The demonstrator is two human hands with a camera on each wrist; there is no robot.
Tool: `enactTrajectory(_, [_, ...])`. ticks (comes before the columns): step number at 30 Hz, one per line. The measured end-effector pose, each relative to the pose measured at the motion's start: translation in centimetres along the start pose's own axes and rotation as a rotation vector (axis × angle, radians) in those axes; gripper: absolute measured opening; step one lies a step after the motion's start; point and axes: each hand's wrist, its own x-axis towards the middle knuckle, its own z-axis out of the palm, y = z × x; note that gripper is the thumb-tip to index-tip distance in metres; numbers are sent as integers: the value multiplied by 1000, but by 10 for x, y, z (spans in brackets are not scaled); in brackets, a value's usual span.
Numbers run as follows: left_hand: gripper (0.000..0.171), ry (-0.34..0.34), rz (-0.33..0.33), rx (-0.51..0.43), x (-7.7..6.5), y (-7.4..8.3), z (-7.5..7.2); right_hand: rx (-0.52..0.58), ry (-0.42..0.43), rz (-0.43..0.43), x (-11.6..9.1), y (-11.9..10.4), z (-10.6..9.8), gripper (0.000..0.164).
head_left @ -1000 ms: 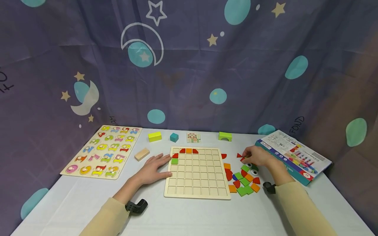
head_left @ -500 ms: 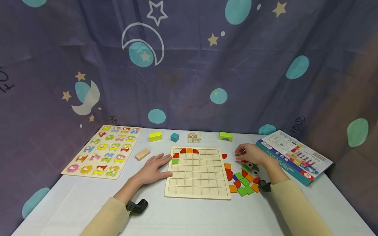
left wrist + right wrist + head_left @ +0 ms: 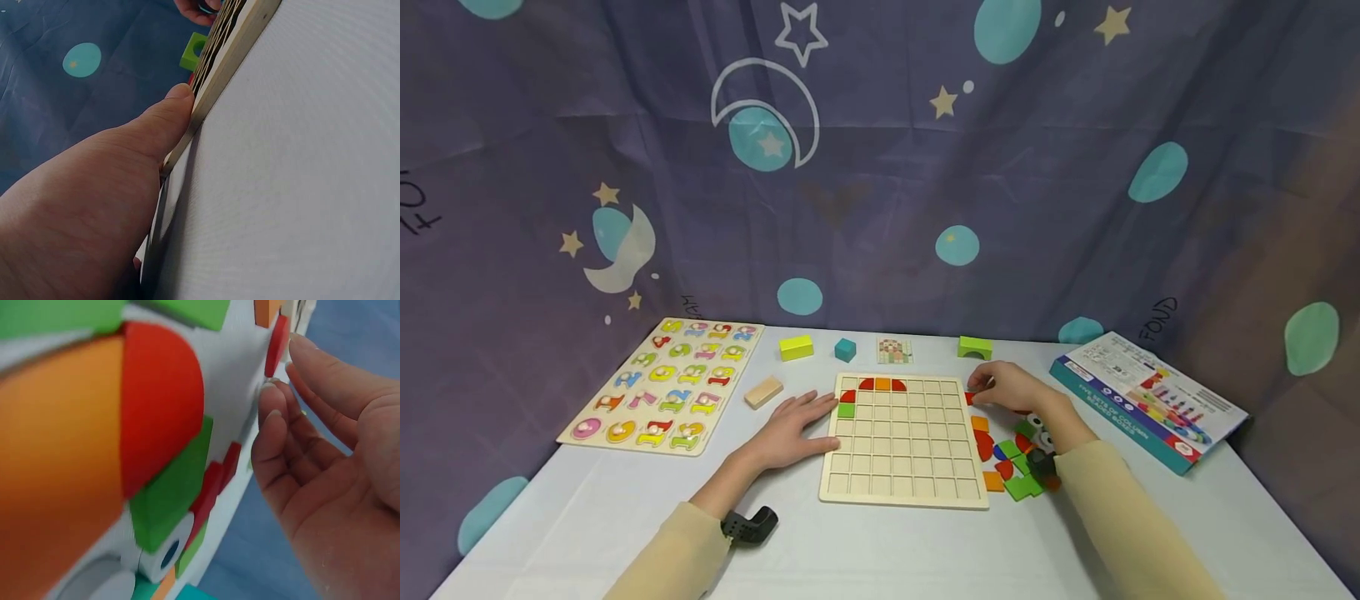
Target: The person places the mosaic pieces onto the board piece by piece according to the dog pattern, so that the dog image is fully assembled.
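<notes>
My left hand [image 3: 793, 432] rests at the left edge of the wooden grid board [image 3: 902, 503], fingers spread; its thumb lies along the board's side in the left wrist view. On the board sit several red rounded tiles, an orange square tile [image 3: 883, 384] and a green square tile [image 3: 846, 410]. Beyond the opposite edge, my right hand [image 3: 1011, 387] has curled fingers at a red rounded tile [image 3: 277, 347]. In the right wrist view the thumb tip meets one side of that tile and the fingertips its lower end, in a pinch.
Loose coloured tiles [image 3: 1022, 486] lie right of the board, partly under my right wrist. Behind stand a yellow block [image 3: 796, 347], a teal cube [image 3: 845, 350], a pattern card [image 3: 895, 351] and a green arch [image 3: 975, 347]. A number puzzle [image 3: 662, 387] and a box [image 3: 1150, 400] flank them.
My right hand has moved left from the far end of the loose tiles to the red rounded tile beside the board. The left hand stays in place on the board's edge.
</notes>
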Motion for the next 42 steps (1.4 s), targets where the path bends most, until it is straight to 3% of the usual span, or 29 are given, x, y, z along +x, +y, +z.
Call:
enactTrajectory(8, [76,-3,-6,2,2,2,0,-10,-17,45,4,-3,4,17])
enactTrajectory(14, [76,-6,-5,3,2,3,-1,-1,8,-11,2,-3,4,18])
enactTrajectory(22, [76,-4,2,-1,1,3,-2,43,24,-99,-2,-10,-1,5])
enactTrajectory(29, [75,-3,-4,2,0,4,-2,168,-1,-161,0,-36,10,5])
enactTrajectory(42, [74,-2,3,3,-1,3,-2,238,-106,-273,12,-93,50,3])
